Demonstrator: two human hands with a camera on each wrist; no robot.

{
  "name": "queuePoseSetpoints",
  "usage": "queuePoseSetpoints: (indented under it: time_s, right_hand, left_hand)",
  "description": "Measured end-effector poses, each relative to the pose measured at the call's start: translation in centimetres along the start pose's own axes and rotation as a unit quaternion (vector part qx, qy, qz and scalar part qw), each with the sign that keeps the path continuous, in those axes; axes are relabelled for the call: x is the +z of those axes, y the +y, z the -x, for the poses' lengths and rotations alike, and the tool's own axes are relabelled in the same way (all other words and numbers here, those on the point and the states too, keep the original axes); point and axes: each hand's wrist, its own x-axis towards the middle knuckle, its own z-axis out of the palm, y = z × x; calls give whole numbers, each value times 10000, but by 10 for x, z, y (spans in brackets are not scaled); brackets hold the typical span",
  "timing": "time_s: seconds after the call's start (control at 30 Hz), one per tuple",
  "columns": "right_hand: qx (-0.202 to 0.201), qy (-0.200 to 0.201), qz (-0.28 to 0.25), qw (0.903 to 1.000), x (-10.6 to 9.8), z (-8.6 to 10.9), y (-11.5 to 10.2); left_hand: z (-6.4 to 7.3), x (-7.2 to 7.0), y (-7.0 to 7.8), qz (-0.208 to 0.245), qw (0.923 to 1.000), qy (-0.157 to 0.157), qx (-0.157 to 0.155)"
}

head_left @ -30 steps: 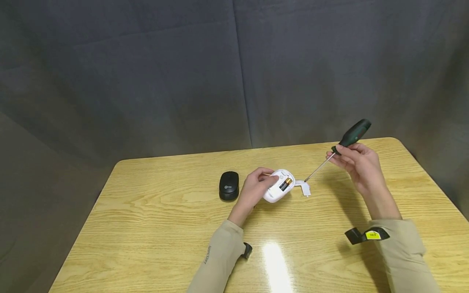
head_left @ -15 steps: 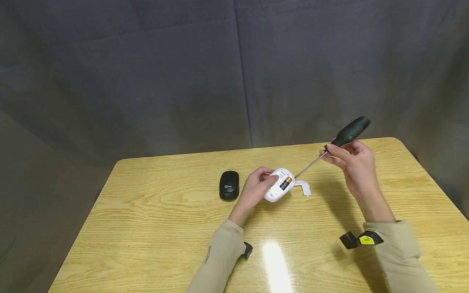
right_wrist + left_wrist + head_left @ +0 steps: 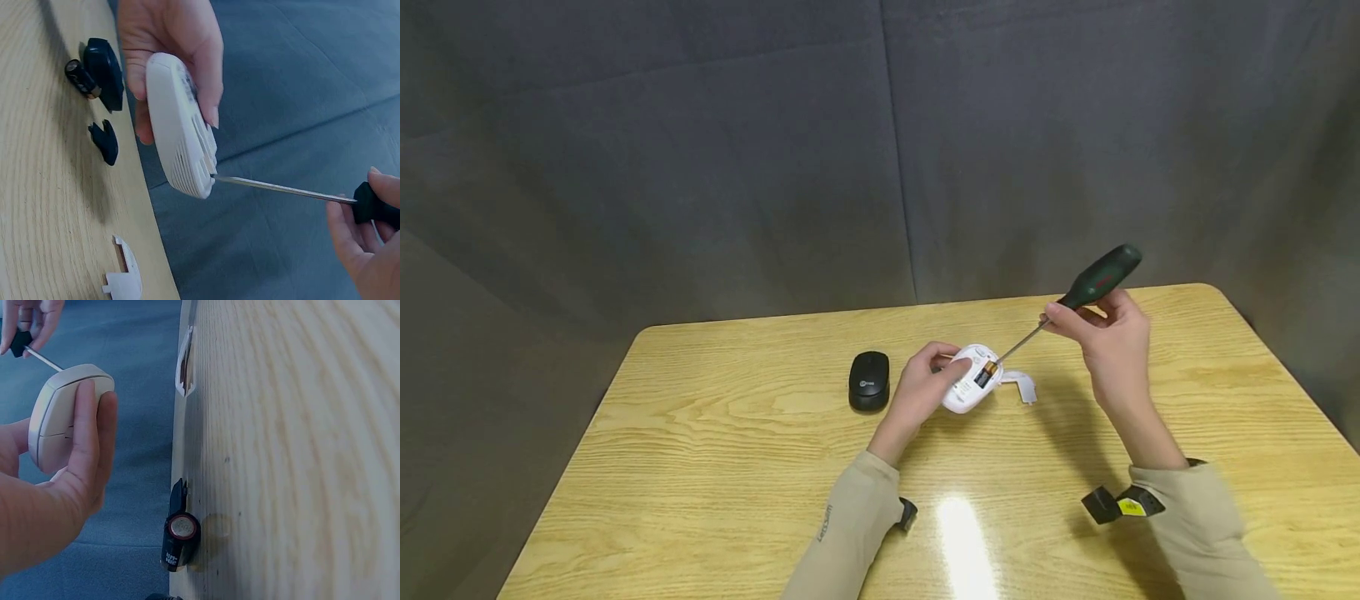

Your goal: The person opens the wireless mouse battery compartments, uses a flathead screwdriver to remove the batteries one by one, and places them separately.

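Note:
In the head view my left hand (image 3: pixel 916 398) holds a white computer mouse (image 3: pixel 958 400) above the table, its underside facing up. The uncovered compartment shows a black and gold battery (image 3: pixel 982 379). My right hand (image 3: pixel 1116 354) pinches a screwdriver (image 3: pixel 1101 277) near the front of its dark green handle. The metal shaft (image 3: pixel 275 186) slants down to the mouse, its tip right at the compartment's end by the gold part of the battery. Seen from the left wrist, fingers (image 3: pixel 87 431) lie along the mouse's top shell.
A white battery cover (image 3: pixel 1024 387) lies on the wooden table (image 3: pixel 737 467), just right of the mouse. To the left stands a black mouse (image 3: pixel 869 382). The right wrist view also shows a loose battery (image 3: pixel 81 78) and a small black cover (image 3: pixel 106 144) on the table.
My right hand has moved left with the screwdriver, bringing its tip from over the white cover to the battery compartment. My left hand and the white mouse have stayed nearly still.

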Motion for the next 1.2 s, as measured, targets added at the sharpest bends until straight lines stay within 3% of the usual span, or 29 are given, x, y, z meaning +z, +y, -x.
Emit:
queuePoseSetpoints:
  time_s: [0.1, 0.2, 0.37, 0.73, 0.97, 1.1, 1.2]
  right_hand:
    - [-398, 65, 961, 9946, 6, 5, -3]
    - [-869, -29, 1808, 9797, 10, 8, -4]
    - [-1215, -535, 2238, 9655, 15, 12, -3]
    - [-1136, -858, 1929, 9708, 17, 13, 0]
    - [-637, -1061, 1861, 9747, 15, 13, 3]
    - [-312, -1133, 893, 9890, 11, 9, 7]
    - [-109, -1075, 68, 9941, 10, 5, 10]
  left_hand:
    - [-1, 0, 0, -19, 10000, 69, -26]
    - [-2, 1, 1, -14, 9999, 99, 3]
    - [-3, 3, -1, -74, 9999, 113, 77]
    - [-1, 4, 1, 3, 9997, 208, 85]
    - [0, 3, 0, 59, 9997, 174, 133]
    - [0, 2, 1, 86, 9996, 228, 159]
    - [0, 0, 3, 107, 9993, 302, 186]
